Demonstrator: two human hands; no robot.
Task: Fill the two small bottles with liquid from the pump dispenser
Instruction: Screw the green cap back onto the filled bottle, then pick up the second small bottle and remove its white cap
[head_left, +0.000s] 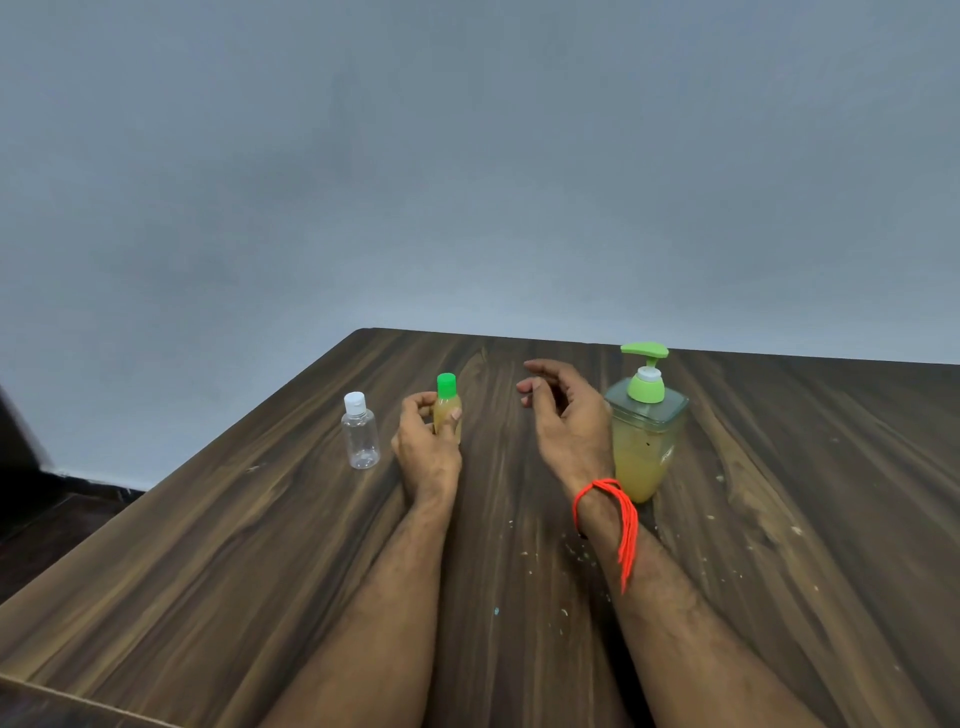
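Note:
A small bottle with a green cap (447, 400) stands upright on the wooden table (260, 571), holding yellowish liquid. My left hand (426, 441) grips its body with curled fingers and thumb. To its left stands a clear small bottle with a white cap (360, 434), with no liquid visible inside, untouched. The pump dispenser (647, 421), clear with a green pump head and yellow liquid in its lower half, stands at the right. My right hand (563, 415) hovers between the green-capped bottle and the dispenser, fingers loosely curled, holding nothing.
The table's left edge (171, 483) runs diagonally, with dark floor beyond it. A grey wall (467, 182) stands behind the far edge. Small pale specks (576, 553) lie scattered on the tabletop near my right forearm.

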